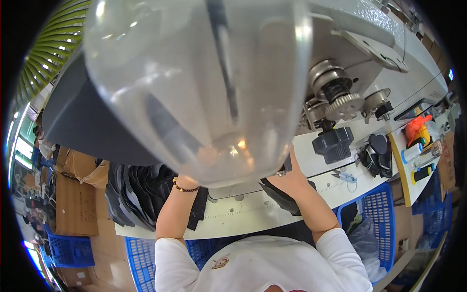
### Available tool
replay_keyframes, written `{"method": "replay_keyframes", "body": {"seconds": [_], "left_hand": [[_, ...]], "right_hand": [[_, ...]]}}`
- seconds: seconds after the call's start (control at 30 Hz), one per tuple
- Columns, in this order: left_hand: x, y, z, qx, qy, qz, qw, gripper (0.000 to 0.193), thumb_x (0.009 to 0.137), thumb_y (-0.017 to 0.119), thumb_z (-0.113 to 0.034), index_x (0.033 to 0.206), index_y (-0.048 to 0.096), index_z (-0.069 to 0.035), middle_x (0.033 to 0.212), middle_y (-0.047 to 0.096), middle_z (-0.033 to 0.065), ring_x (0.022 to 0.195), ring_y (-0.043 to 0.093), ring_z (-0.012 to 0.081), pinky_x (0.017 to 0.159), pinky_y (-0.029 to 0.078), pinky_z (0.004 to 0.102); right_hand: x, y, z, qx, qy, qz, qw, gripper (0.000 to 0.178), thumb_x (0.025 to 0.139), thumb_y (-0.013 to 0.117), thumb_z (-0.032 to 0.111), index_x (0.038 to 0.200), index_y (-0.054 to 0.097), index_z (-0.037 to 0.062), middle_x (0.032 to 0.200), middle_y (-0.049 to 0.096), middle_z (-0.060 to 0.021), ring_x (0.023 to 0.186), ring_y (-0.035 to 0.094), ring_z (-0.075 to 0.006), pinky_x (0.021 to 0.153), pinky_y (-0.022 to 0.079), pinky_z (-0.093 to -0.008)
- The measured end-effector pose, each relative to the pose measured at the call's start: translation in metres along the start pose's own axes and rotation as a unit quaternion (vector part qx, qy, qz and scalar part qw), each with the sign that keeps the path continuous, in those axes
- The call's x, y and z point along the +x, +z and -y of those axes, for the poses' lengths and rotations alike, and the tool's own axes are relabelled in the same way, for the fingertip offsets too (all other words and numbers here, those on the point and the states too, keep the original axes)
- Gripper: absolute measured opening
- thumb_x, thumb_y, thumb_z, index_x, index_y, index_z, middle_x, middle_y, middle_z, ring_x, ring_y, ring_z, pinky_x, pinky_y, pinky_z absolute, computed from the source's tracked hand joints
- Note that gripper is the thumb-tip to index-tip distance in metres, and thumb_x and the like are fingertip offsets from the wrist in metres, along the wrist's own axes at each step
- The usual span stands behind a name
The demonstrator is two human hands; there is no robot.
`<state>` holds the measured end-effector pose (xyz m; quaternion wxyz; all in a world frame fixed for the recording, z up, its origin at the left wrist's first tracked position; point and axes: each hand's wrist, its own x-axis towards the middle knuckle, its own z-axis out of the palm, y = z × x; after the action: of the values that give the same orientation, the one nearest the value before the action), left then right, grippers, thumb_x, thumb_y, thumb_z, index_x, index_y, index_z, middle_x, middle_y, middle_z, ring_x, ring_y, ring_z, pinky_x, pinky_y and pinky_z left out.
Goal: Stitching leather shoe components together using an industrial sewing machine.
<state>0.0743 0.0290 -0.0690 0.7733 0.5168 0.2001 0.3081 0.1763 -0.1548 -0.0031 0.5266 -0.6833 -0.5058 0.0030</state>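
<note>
A grey sewing machine (413,58) fills the upper view, with a cloudy see-through guard (194,97) in front of its head. My left hand (188,179) reaches behind the guard, a dark beaded bracelet (186,189) at its wrist; its fingers are only a blur through the plastic. Close beside the guard's lower right edge is my right hand (287,179), its fingers hidden by the guard and machine parts. Under my right wrist lies a black flat piece (283,198). Whether either hand holds something cannot be made out.
Black cut pieces (138,194) are heaped left of my left forearm. On the white table (243,214), thread snips (344,176) lie near a black object (378,155). Blue baskets (377,214) stand below its edge. A black knob (333,145) juts from the machine; thread spools (412,153) stand right.
</note>
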Motion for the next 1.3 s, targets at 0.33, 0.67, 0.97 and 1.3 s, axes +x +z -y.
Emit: {"method": "replay_keyframes", "body": {"seconds": [0.33, 0.67, 0.97, 1.3], "left_hand": [[-0.034, 0.028, -0.008, 0.335, 0.165, 0.039, 0.927, 0.006, 0.076, 0.046, 0.001, 0.078, 0.051, 0.003, 0.063, 0.053, 0.0063, 0.048, 0.049, 0.0103, 0.046, 0.042, 0.0190], [-0.088, 0.047, 0.021, 0.272, -0.033, 0.263, 0.925, 0.017, 0.074, 0.063, -0.014, 0.071, 0.057, 0.002, 0.066, 0.056, -0.0009, 0.058, 0.048, 0.0059, 0.052, 0.038, 0.0216], [-0.049, 0.045, -0.037, 0.185, -0.060, 0.159, 0.968, 0.015, 0.073, 0.057, -0.005, 0.083, 0.059, 0.005, 0.072, 0.059, 0.0049, 0.058, 0.054, 0.0069, 0.054, 0.044, 0.0177], [-0.034, 0.030, -0.028, 0.112, -0.013, 0.116, 0.987, 0.023, 0.068, 0.059, -0.001, 0.090, 0.058, 0.003, 0.084, 0.060, 0.0079, 0.072, 0.057, 0.0117, 0.064, 0.045, 0.0215]], "right_hand": [[-0.002, 0.012, -0.018, -0.060, -0.019, -0.027, 0.998, 0.013, 0.059, 0.058, 0.002, 0.061, 0.048, -0.0066, 0.084, 0.046, -0.0181, 0.064, 0.052, -0.0313, 0.054, 0.043, -0.0347], [0.001, -0.014, -0.022, -0.177, -0.094, -0.026, 0.979, 0.023, 0.066, 0.056, 0.002, 0.088, 0.057, 0.0067, 0.090, 0.049, -0.0088, 0.087, 0.047, -0.0308, 0.070, 0.041, -0.0400], [-0.019, -0.014, -0.017, -0.204, -0.310, 0.108, 0.922, 0.031, 0.063, 0.057, 0.008, 0.094, 0.057, 0.0069, 0.099, 0.050, -0.0112, 0.094, 0.049, -0.0270, 0.075, 0.043, -0.0348], [-0.023, 0.003, -0.013, -0.217, -0.271, 0.030, 0.937, 0.018, 0.060, 0.055, 0.003, 0.077, 0.052, 0.0018, 0.088, 0.052, -0.0102, 0.084, 0.051, -0.0274, 0.074, 0.042, -0.0369]]}}
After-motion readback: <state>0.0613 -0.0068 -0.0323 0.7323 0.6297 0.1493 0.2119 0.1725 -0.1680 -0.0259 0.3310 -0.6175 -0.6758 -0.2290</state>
